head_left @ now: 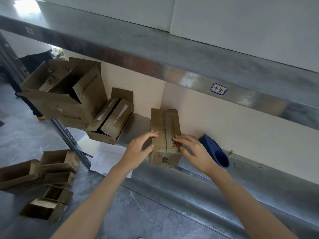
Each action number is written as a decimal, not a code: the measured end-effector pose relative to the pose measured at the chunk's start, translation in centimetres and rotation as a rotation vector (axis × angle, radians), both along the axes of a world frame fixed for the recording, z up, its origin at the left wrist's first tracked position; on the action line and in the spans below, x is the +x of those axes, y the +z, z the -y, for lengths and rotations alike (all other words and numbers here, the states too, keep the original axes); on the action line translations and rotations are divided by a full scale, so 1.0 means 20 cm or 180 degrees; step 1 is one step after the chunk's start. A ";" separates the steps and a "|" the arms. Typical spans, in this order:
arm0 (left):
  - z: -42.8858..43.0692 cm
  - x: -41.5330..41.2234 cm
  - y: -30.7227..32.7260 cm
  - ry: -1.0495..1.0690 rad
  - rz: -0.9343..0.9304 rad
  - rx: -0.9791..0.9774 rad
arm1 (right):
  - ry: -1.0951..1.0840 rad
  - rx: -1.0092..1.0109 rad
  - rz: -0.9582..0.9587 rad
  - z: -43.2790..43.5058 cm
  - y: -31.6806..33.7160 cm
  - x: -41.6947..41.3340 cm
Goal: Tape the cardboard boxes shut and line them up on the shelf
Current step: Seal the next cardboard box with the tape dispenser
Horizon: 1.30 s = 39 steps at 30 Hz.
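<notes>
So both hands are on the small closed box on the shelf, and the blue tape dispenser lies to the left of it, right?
No. In the head view the blue tape dispenser lies to the right of the small closed box, beside the right hand, not left. The rest holds: the left hand is on the box too, on the shelf.

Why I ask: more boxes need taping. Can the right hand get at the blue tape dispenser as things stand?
Probably yes. The right hand rests on the small box's right edge, and the blue tape dispenser lies right beside it on the shelf, nothing showing between them.
</notes>
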<state>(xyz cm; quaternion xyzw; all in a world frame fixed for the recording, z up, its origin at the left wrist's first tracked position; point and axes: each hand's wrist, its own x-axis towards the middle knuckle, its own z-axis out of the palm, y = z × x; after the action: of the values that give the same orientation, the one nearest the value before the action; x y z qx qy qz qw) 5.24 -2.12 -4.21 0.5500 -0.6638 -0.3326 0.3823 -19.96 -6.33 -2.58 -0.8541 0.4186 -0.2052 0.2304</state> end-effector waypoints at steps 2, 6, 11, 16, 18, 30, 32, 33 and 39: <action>0.00 0.00 0.00 0.0009 -0.0058 0.0037 | 0.0108 0.0095 -0.0016 0.01 0.01 -0.02; 0.01 -0.01 -0.01 0.0203 -0.0002 -0.0170 | 0.0033 -0.0116 0.0038 0.04 -0.01 -0.01; 0.01 -0.04 -0.05 0.0304 -0.0086 -0.0407 | -0.0093 -0.0361 0.0372 0.03 -0.06 0.01; 0.02 -0.04 -0.06 0.0408 -0.0093 -0.0545 | -0.0257 -0.0368 0.0477 0.05 -0.07 0.05; 0.02 -0.05 -0.06 0.0428 -0.0089 -0.0540 | -0.0295 -0.0361 0.0494 0.05 -0.07 0.06; -0.01 0.04 -0.05 0.0093 0.0460 -0.0499 | 0.0376 -0.0138 -0.0436 0.11 0.00 -0.01; -0.01 0.10 -0.05 0.0177 0.0366 -0.0447 | 0.0430 -0.0299 -0.0353 0.10 0.01 0.03; -0.01 0.14 -0.04 0.0260 0.0340 -0.0446 | 0.0454 -0.0355 -0.0316 0.10 0.01 0.06; -0.04 0.22 -0.05 0.0727 0.0385 -0.0596 | 0.0286 -0.0741 -0.0232 0.07 -0.04 0.27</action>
<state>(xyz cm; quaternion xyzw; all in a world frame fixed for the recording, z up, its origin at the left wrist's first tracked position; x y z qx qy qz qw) 9.63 -1.32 -5.21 0.6029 -0.6469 -0.1899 0.4266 -14.59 -7.64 -3.30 -0.8999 0.3613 -0.2107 0.1233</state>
